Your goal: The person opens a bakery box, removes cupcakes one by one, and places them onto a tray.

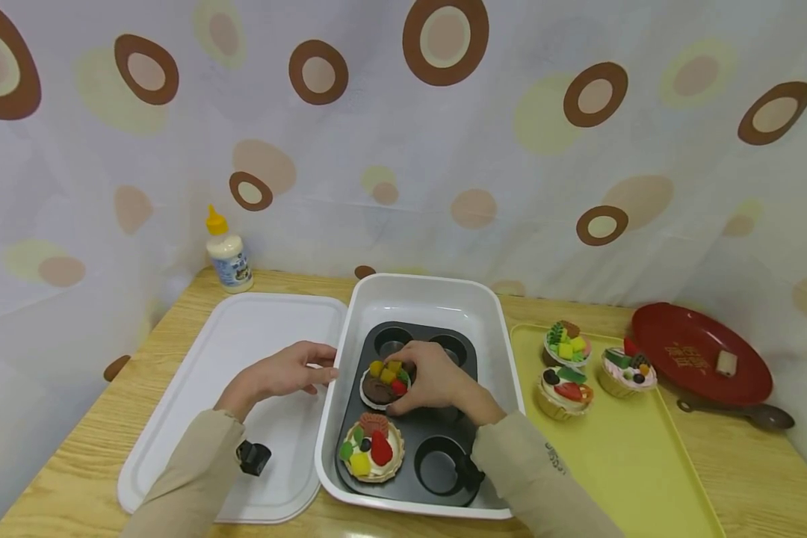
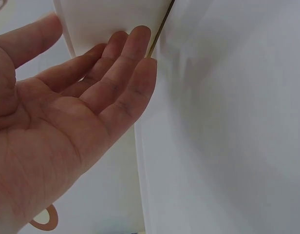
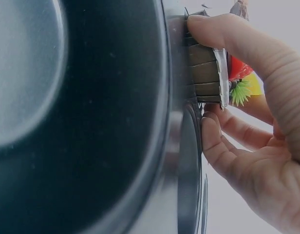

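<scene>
A dark muffin pan (image 1: 413, 431) lies inside a deep white tray (image 1: 437, 299). My right hand (image 1: 437, 377) grips a chocolate cupcake (image 1: 379, 390) topped with yellow cubes and red fruit, at the pan's middle left cup. In the right wrist view, thumb and fingers pinch the cupcake's brown pleated side (image 3: 204, 68). Nearer to me, a cream tart (image 1: 374, 450) with strawberry and leaves fills the front left cup. My left hand (image 1: 285, 371) is beside the tray's left wall, fingers loosely extended and holding nothing; whether they touch the wall, I cannot tell.
A white lid (image 1: 276, 321) lies left of the tray, with a yellow-capped bottle (image 1: 231, 261) behind it. On the right, several cupcakes (image 1: 565, 392) stand on a yellow tray (image 1: 619, 463). Farther right are a red plate (image 1: 699, 373) and a dark spoon (image 1: 767, 416).
</scene>
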Motion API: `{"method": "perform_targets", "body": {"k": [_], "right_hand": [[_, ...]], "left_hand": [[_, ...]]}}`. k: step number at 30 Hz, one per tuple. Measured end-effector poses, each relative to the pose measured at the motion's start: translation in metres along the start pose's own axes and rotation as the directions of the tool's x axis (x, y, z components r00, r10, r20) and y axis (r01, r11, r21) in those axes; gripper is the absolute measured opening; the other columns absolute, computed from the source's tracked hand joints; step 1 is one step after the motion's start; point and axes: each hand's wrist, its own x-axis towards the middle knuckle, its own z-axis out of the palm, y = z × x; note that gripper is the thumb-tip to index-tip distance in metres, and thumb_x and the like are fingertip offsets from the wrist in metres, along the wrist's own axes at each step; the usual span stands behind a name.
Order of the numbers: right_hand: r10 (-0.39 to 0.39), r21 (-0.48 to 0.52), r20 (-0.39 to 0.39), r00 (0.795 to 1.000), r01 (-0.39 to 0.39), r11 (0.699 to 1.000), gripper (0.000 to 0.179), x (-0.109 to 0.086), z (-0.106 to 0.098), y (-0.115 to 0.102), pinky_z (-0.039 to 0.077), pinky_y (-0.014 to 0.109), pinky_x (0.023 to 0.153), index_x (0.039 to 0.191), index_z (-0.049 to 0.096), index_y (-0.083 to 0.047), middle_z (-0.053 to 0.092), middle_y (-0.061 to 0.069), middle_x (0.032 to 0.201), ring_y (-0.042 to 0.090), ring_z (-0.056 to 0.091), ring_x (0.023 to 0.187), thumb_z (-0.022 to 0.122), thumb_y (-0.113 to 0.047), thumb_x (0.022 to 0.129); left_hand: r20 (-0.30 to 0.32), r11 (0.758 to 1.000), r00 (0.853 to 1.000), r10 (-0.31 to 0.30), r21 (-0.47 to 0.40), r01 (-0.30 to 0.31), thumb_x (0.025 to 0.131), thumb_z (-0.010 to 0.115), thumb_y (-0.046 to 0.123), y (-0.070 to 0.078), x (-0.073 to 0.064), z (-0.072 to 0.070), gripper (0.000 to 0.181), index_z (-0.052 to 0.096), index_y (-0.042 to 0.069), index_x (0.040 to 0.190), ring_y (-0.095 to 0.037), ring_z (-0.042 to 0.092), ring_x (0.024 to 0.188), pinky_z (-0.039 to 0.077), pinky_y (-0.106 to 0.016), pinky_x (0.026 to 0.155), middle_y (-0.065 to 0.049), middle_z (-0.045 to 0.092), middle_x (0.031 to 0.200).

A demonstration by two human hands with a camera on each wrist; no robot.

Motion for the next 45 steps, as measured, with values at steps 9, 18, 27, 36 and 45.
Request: {"method": "perform_targets", "body": {"k": [9, 18, 27, 36, 45], "right_hand": [[0.011, 0.014, -0.013, 1.0, -0.011, 1.0, 0.058, -0.001, 0.0, -0.001, 0.051, 0.03, 0.077, 0.114, 0.069, -0.009, 0.063, 0.001, 0.105, 0.016, 0.055, 0.091, 0.088, -0.03, 0.063], [0.039, 0.009, -0.018, 0.999, -0.039, 0.999, 0.06, -0.001, 0.002, -0.002, 0.051, 0.034, 0.081, 0.115, 0.069, -0.008, 0.064, 0.003, 0.106, 0.018, 0.055, 0.094, 0.087, -0.033, 0.063], [0.133, 0.169, -0.048, 0.99, -0.123, 0.978, 0.058, 0.0, -0.003, -0.001, 0.051, 0.029, 0.07, 0.114, 0.068, -0.008, 0.065, 0.0, 0.097, 0.016, 0.057, 0.083, 0.082, -0.038, 0.067], [0.245, 0.192, -0.043, 0.969, -0.232, 0.954, 0.068, -0.001, -0.005, -0.004, 0.051, 0.029, 0.074, 0.122, 0.064, -0.005, 0.064, 0.004, 0.105, 0.017, 0.056, 0.088, 0.079, -0.047, 0.07], [0.222, 0.183, -0.052, 0.974, -0.209, 0.961, 0.063, -0.003, -0.008, -0.005, 0.05, 0.029, 0.07, 0.116, 0.065, -0.007, 0.063, 0.001, 0.097, 0.018, 0.054, 0.085, 0.081, -0.043, 0.067]], "left_hand": [[-0.003, 1.0, 1.0, -0.006, 0.003, 0.006, 0.096, 0.055, 0.016, -0.001, 0.0, 0.0, 0.04, 0.052, -0.007, 0.13, -0.023, 0.055, 0.095, 0.053, -0.04, 0.082, -0.016, 0.06, 0.116], [-0.001, 1.0, 1.0, -0.006, 0.003, 0.006, 0.097, 0.055, 0.016, -0.001, 0.0, 0.001, 0.042, 0.051, -0.007, 0.131, -0.023, 0.055, 0.096, 0.053, -0.041, 0.083, -0.017, 0.059, 0.118], [-0.001, 1.0, 1.0, -0.005, 0.002, 0.005, 0.097, 0.055, 0.017, -0.002, 0.0, 0.0, 0.041, 0.051, -0.007, 0.13, -0.022, 0.055, 0.095, 0.053, -0.04, 0.082, -0.015, 0.059, 0.115], [0.004, 1.0, 1.0, 0.004, -0.006, -0.004, 0.097, 0.055, 0.016, -0.003, 0.0, -0.001, 0.042, 0.05, -0.008, 0.131, -0.022, 0.055, 0.096, 0.053, -0.04, 0.082, -0.017, 0.059, 0.117], [0.006, 1.0, 1.0, 0.007, -0.004, -0.007, 0.096, 0.056, 0.017, -0.002, 0.001, -0.001, 0.042, 0.051, -0.008, 0.13, -0.023, 0.058, 0.096, 0.053, -0.04, 0.082, -0.018, 0.06, 0.117]]}}
